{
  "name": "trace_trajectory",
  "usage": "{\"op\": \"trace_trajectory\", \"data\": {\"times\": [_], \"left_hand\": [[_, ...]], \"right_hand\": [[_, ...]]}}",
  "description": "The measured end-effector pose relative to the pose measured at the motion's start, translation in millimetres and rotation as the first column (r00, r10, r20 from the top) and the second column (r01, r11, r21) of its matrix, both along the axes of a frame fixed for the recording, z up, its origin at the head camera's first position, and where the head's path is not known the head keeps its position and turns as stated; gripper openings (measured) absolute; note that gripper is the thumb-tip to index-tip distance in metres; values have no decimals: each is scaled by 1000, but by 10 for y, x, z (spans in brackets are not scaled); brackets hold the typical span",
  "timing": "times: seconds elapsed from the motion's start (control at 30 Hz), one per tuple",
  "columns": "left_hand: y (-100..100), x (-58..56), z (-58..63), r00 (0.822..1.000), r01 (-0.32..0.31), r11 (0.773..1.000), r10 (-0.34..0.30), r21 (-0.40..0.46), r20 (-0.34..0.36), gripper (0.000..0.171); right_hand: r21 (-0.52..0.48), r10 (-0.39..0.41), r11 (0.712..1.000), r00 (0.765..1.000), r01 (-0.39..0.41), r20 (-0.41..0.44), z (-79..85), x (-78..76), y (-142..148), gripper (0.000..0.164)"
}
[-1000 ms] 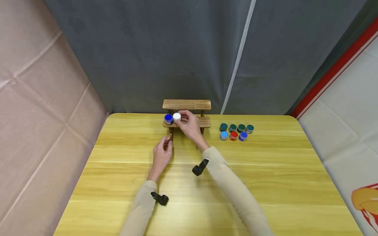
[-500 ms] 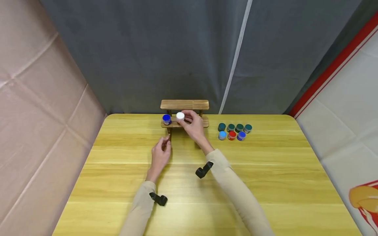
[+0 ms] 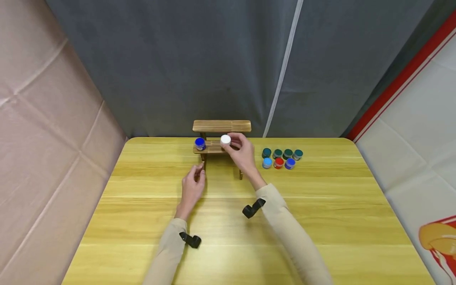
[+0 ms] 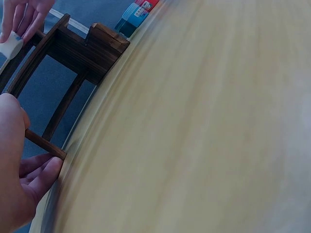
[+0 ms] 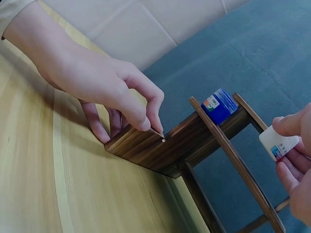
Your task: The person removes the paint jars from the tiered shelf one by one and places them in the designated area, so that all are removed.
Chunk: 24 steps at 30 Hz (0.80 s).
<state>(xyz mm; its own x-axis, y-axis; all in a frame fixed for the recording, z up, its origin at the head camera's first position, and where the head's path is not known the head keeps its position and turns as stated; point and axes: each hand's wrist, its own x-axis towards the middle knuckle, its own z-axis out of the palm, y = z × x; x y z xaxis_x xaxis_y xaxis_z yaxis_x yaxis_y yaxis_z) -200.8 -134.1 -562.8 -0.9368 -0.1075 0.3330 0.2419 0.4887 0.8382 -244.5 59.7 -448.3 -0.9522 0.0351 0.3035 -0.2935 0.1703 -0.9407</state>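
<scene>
My right hand pinches a small white paint jar by its sides, upright at the lower shelf of a two-tier wooden stand. In the right wrist view, thumb and fingers grip the labelled white jar close to the shelf slat. A dark blue paint jar sits at the left end of that same shelf. At the stand's near left foot, my left hand pinches the side panel between thumb and fingers, steadying nothing else.
Right of the stand, several green-lidded jars form a back row. In front of them stand a light blue jar, a red jar and a violet-blue jar. A grey curtain hangs behind the wooden table.
My right hand has carried the white jar rightward along the lower shelf, away from the dark blue jar. My left hand keeps its grip on the stand. The head view has shifted slightly.
</scene>
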Motion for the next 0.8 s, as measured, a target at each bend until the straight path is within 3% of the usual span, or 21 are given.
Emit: {"op": "trace_trajectory", "data": {"times": [0.3, 0.8], "left_hand": [[7, -4, -1, 1000, 0, 1000, 0, 4, -6, 16], [3, -2, 6, 1000, -2, 1000, 2, 4, 4, 16]], "right_hand": [[-69, -8, 998, 1000, 7, -15, -49, 32, 173, 41], [-99, -102, 990, 995, 103, 17, -83, 82, 427, 40]]}}
